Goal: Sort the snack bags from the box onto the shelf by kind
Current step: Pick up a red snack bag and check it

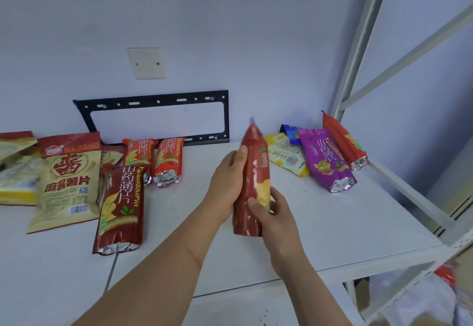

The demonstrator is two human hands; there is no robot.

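Snack bag (252,179), dark red, upright above shelf (320,213) | left hand (227,182) gripped its upper side | right hand (268,213) clasped its lower front

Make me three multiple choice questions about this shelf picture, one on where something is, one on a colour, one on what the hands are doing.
1. Where does the purple foil snack bag lie?
A. right part of the white shelf board
B. far left
C. in a hand

2. What colour is the long foil bag held in both hands?
A. blue
B. dark red
C. green

3. What is the state of the hands?
A. both empty
B. only one holds the bag
C. left hand and right hand both have a grip on it

Answers: 1 A, it lies among the right-hand group. 2 B, its wrapper is dark red. 3 C, fingers of both wrap the bag.
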